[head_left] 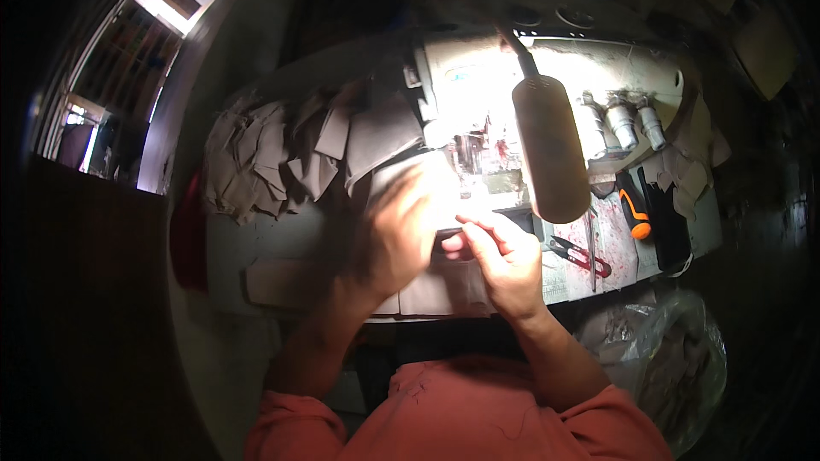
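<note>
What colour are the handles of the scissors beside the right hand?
Red, seen in the head view: the scissors lie right of the right hand.

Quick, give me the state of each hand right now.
Left hand: blurred, on the flat beige fabric piece; grip cannot be told.
Right hand: fingers pinched shut on a small dark object, kind unclear.

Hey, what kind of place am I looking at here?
Most likely a sewing workshop. A pale industrial sewing machine stands on the table under a work lamp, a heap of cut beige fabric pieces lies to the left, and red-handled scissors rest beside the right hand.
</note>
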The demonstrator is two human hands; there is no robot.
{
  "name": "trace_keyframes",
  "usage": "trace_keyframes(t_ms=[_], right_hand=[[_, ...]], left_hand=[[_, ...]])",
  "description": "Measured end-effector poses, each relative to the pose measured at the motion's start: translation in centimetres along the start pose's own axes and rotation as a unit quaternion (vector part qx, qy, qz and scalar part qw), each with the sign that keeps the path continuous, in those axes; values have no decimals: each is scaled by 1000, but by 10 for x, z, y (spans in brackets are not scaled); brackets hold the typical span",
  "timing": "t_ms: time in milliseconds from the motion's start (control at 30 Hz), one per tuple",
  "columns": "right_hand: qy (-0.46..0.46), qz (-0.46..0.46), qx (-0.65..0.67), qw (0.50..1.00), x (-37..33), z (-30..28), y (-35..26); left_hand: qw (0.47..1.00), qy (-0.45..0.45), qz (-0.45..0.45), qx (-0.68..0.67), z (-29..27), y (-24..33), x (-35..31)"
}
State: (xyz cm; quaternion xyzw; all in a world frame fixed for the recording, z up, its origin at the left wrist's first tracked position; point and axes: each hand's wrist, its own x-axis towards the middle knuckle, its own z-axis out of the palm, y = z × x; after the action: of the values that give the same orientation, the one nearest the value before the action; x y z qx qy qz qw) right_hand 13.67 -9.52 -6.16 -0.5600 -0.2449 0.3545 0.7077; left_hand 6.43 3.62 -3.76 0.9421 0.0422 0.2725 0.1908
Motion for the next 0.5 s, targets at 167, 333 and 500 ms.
trace_keyframes(t_ms=[167, 333, 500], right_hand=[[31, -11, 45, 998, -24, -17, 6], [-24, 15, -284, 958, -35, -21, 15], [-47, -48, -486, 871, -27, -7, 24]], left_hand=[[992, -50, -96, 64, 5, -35, 11], [926, -134, 0, 353, 17, -83, 36], [982, 159, -91, -37, -30, -45, 21]])
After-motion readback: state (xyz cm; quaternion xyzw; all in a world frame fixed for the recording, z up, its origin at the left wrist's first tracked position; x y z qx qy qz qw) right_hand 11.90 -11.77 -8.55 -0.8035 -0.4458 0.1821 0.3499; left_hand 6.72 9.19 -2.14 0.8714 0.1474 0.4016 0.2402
